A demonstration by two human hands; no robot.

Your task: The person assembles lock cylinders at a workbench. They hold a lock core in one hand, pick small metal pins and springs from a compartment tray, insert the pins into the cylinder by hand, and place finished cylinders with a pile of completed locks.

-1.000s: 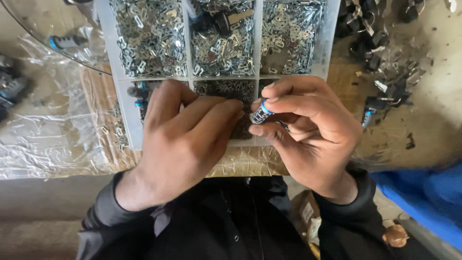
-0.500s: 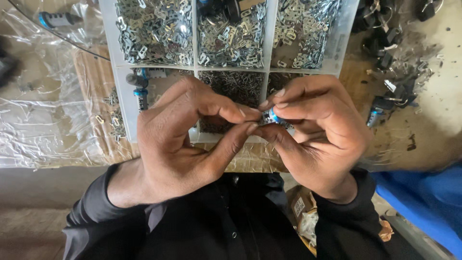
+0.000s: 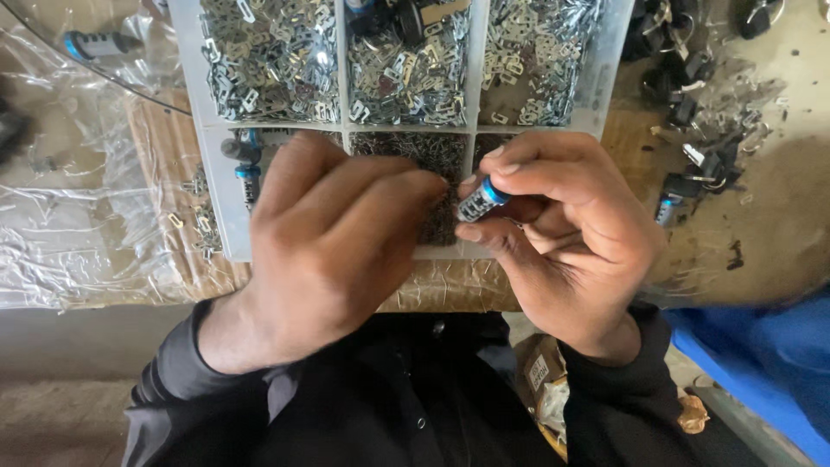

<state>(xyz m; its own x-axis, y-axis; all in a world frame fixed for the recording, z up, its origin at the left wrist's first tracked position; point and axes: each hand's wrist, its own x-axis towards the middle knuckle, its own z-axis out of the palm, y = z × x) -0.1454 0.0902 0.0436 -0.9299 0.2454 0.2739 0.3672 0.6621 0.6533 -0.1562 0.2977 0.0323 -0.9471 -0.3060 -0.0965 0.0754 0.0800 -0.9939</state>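
We hold a small silver cylinder with a blue collar (image 3: 481,198) pinched between the thumb and fingertips of our right hand (image 3: 566,238), just over the near edge of the white compartment tray (image 3: 223,216). Our left hand (image 3: 333,233) hovers at nine o'clock of it, fingers curled together, tips over the dark small parts (image 3: 432,160) — whether they grip anything, we cannot tell. We judge this a fitting step; next calls for a steady, fine alignment — piece to cylinder.
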